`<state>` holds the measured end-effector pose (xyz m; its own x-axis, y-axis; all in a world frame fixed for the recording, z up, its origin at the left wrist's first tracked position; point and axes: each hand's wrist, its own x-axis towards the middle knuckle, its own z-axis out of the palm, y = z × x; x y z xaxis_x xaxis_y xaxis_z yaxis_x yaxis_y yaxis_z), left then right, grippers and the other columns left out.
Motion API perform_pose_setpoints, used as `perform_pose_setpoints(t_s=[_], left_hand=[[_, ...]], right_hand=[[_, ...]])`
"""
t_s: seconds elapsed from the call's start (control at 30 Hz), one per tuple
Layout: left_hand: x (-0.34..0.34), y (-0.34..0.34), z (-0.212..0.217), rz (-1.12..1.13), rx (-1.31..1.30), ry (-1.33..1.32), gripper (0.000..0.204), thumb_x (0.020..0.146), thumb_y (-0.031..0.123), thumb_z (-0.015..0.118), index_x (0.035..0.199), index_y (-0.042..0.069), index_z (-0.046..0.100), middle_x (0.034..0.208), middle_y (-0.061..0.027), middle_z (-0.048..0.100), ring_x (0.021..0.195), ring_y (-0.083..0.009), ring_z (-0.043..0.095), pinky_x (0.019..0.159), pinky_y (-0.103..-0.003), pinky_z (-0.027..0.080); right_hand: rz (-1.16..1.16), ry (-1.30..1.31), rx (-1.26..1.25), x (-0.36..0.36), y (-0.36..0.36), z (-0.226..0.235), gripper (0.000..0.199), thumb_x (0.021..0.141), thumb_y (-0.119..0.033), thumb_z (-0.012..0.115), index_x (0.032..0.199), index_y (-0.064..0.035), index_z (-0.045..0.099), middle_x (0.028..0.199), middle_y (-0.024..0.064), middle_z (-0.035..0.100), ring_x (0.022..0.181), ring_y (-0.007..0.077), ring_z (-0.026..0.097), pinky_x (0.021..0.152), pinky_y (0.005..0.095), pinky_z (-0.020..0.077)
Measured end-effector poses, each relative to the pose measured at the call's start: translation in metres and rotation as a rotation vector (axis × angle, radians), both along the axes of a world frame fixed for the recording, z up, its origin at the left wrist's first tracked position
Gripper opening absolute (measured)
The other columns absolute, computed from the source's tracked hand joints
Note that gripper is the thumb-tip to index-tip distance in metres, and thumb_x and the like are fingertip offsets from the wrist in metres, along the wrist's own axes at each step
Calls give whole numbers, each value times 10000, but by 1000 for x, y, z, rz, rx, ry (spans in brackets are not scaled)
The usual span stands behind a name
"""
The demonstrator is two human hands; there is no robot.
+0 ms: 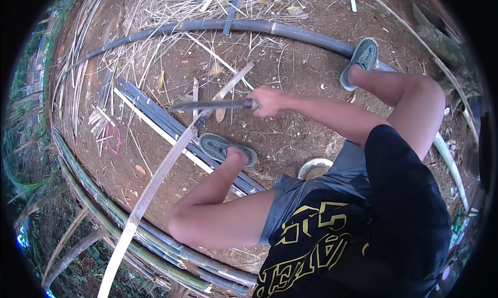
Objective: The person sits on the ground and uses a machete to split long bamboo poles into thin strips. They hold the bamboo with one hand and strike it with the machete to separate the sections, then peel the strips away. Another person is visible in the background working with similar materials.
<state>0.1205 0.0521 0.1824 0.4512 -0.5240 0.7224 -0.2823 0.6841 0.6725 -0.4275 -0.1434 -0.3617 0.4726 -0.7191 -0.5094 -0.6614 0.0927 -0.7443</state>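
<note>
My right hand [267, 102] is closed around the handle of a machete [212, 105], whose dark blade points left. Beneath the blade runs a long split bamboo strip [165, 165], slanting from the lower left edge up toward the middle. A dark patch marks the strip just below the blade; whether blade and strip touch, I cannot tell. My left hand does not show in the head view.
Several dark bamboo slats [155, 116] lie under the strip by my left shoe [220, 147]. A long bamboo pole [228, 25] arcs across the far ground beside loose shavings [161, 7]. More poles [129, 225] lie at left. A round pale-rimmed container [311, 165] sits between my legs.
</note>
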Motion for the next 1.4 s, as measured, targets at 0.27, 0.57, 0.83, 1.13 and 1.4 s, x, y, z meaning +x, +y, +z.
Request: perform_pose_setpoints(t_s=[0.27, 0.57, 0.83, 1.13, 1.4], left_hand=[[-4, -13, 2, 71, -102, -64, 316, 985, 255, 382, 687, 148, 383, 597, 70, 228, 465, -77, 254, 436, -232, 222], [5, -22, 16, 28, -160, -147, 326, 997, 279, 394, 699, 147, 396, 602, 77, 235, 456, -69, 251, 422, -229, 204], [0, 13, 5, -175, -78, -30, 363, 1012, 316, 365, 688, 152, 371, 598, 80, 237, 463, -60, 247, 437, -217, 212], [-11, 8, -3, 71, -144, -65, 329, 996, 250, 380, 687, 139, 378, 610, 62, 253, 470, -76, 262, 442, -226, 227], [-14, -10, 2, 86, -95, -74, 315, 988, 224, 384, 686, 133, 379, 610, 56, 252, 471, -83, 266, 445, -231, 233]], right_hand=[[-152, 238, 124, -62, -14, -57, 284, 731, -155, 583, 933, 32, 653, 767, 149, 624, 691, 247, 625, 598, 390, 523], [17, -191, 18, 10, 15, 43, 91, 703, -52, 585, 776, -42, 531, 634, 69, 513, 541, 183, 522, 476, 369, 450], [143, -302, -212, 32, 32, 67, 111, 691, -52, 568, 795, -14, 568, 656, 108, 575, 577, 207, 596, 528, 383, 508], [-222, 130, 201, -41, -5, -43, 98, 726, -56, 566, 815, -15, 576, 672, 91, 548, 587, 184, 559, 520, 399, 496], [-8, -180, 76, 3, 22, 28, 110, 726, -55, 575, 832, -33, 553, 632, 60, 514, 560, 173, 528, 483, 379, 465]])
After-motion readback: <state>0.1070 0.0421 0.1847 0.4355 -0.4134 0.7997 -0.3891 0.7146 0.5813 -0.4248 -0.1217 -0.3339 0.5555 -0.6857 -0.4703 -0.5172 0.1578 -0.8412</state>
